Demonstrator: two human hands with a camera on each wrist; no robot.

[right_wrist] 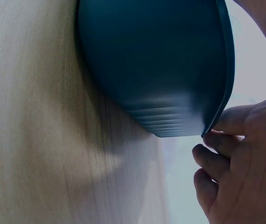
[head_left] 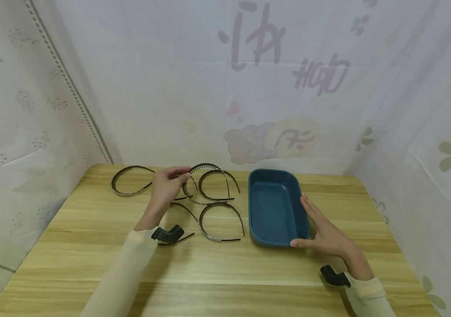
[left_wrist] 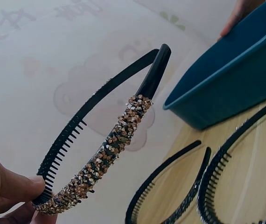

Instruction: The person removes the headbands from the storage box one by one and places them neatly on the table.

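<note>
My left hand (head_left: 168,185) pinches a black toothed headband (left_wrist: 108,151) between thumb and fingers, by its curved end. Gold-coloured stones crust one side of the band, and it is held up over the table, left of a blue rectangular container (head_left: 270,211). At the container's right near corner is my right hand (head_left: 328,233), fingers extended along the right rim and thumb at the near edge. In the right wrist view its fingertips (right_wrist: 212,138) meet the rim, and the thumb is hidden.
Several more headbands lie on the wooden table (head_left: 217,281): one at the far left (head_left: 130,194), one nearer the front (head_left: 210,237), others partly hidden behind my left hand and wrist. Printed cloth (head_left: 162,97) hangs behind and at both sides.
</note>
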